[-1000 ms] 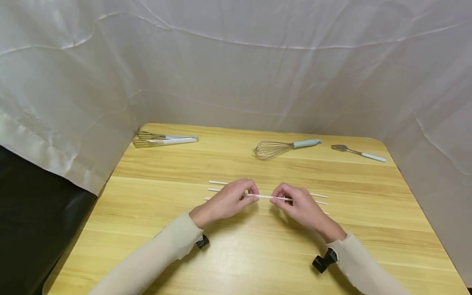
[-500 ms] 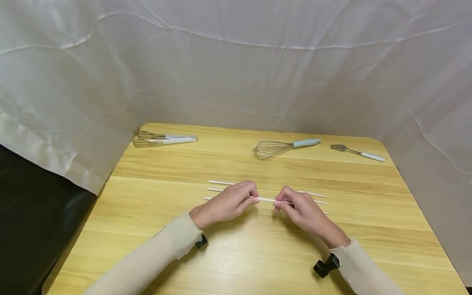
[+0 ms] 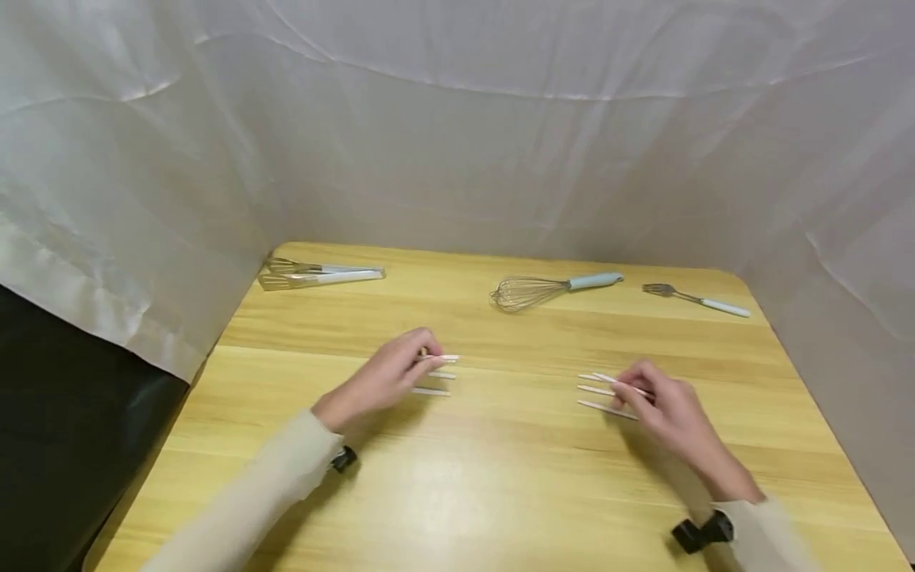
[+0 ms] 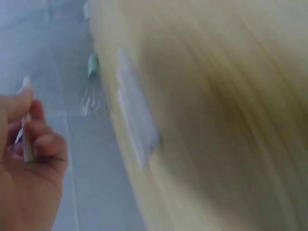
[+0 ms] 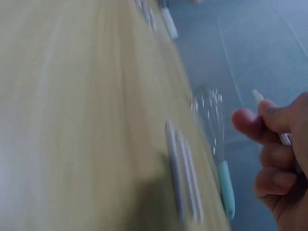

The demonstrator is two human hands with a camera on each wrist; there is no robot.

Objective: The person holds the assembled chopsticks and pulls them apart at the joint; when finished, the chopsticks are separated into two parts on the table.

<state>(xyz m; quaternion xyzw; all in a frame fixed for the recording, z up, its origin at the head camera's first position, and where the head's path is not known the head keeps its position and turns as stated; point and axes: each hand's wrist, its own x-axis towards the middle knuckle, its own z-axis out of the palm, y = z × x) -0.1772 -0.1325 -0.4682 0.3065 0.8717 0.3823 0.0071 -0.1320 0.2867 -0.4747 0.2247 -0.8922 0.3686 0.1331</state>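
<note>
My left hand [image 3: 389,372] pinches a slender white stick [image 3: 450,357] between thumb and fingers, its end sticking out to the right. A group of white sticks [image 3: 432,391] lies on the table below that hand, partly hidden by it; they show blurred in the left wrist view. My right hand [image 3: 668,405] pinches another slender white stick [image 3: 604,377], which points left and has a narrow tip in the right wrist view. Close under it lies a second group of white sticks [image 5: 190,173], side by side. Their right ends are hidden behind the hand in the head view.
Along the far edge of the wooden table [image 3: 457,492] lie tongs [image 3: 322,276] at left, a whisk [image 3: 557,289] with a pale blue handle at centre, and a fork [image 3: 695,299] at right. A light cloth curtain [image 3: 457,159] stands behind and beside the table.
Half a second ago both hands held one white line of stick close together. Now the hands are apart, left and right, each with its own stick, and the gap between the lying groups shows.
</note>
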